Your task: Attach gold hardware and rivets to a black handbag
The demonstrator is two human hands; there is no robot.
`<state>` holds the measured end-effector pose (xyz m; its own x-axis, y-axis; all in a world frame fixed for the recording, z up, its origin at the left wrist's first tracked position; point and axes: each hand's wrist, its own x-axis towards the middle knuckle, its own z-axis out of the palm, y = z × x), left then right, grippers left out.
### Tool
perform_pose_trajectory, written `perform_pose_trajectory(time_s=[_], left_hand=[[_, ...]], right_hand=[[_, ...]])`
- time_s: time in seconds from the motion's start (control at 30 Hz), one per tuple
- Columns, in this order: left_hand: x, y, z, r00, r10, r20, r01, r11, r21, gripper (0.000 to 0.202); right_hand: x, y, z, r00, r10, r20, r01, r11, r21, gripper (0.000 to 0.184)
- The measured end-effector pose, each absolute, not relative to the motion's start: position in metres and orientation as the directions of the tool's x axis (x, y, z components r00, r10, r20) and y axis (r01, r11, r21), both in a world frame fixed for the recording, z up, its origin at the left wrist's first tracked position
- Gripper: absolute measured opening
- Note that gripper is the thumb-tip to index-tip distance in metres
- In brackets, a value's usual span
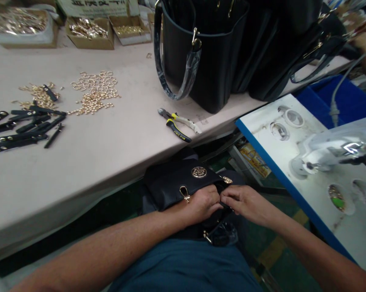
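1. The fingers [215, 201] of your left hand [202, 204] were curled tight on the black handbag [170, 184] at its edge.
2. Your right hand [245, 201] pinched the same edge, fingertips touching the left's.
3. The handbag lay on your lap, below the desk [88, 162], gold medallion [199, 172] facing up.
4. Pliers [178, 123] lay near the desk's edge; gold rings [94, 91] and black straps [24, 127] lay farther left.

The pliers [178, 125] are laid near the front edge of the tabletop [110, 162]. Directly behind them, upright handbags [207, 56] are stood in a row. Left of the pliers, a heap of rings [94, 91] is spread, and farther left, loose straps [24, 127] are scattered. Boxes [90, 30] are lined along the far edge, behind the rings. In front of the pliers, below the tabletop, a small bag [176, 184] is held by the left hand [204, 202] and right hand [245, 200]. A board [295, 154] is set to the right.
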<state>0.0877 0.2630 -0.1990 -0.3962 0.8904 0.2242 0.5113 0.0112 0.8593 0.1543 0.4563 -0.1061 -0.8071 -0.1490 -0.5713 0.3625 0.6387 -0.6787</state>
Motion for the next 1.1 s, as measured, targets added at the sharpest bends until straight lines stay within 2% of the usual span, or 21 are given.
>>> perform_pose_trajectory(time_s=[0.17,0.4,0.7,0.93,1.0,1.1], left_hand=[[0.088,0.265,-0.200,-0.386,0.894,0.227,0.511,0.003,0.860,0.036],[0.091,0.264,-0.200,-0.359,0.910,0.209,0.547,0.024,0.837,0.025],[0.093,0.264,-0.193,-0.304,0.923,0.234,0.696,0.048,0.716,0.020],[0.084,0.267,-0.192,-0.313,0.933,0.176,0.633,0.067,0.771,0.020],[0.079,0.268,-0.189,-0.315,0.933,0.175,0.619,0.062,0.783,0.020],[0.070,0.266,-0.176,-0.299,0.938,0.177,0.613,0.046,0.789,0.009]], right_hand=[[0.157,0.452,-0.095,-0.887,-0.205,-0.413,0.138,0.737,-0.662,0.021],[0.164,0.454,-0.101,-0.879,-0.247,-0.408,0.021,0.835,-0.550,0.020],[0.160,0.450,-0.098,-0.869,-0.219,-0.443,0.091,0.810,-0.579,0.018],[0.164,0.451,-0.102,-0.884,-0.171,-0.435,0.147,0.781,-0.607,0.014],[0.163,0.451,-0.103,-0.894,-0.130,-0.429,0.164,0.795,-0.583,0.009],[0.161,0.449,-0.104,-0.905,-0.070,-0.420,0.164,0.853,-0.496,0.002]])
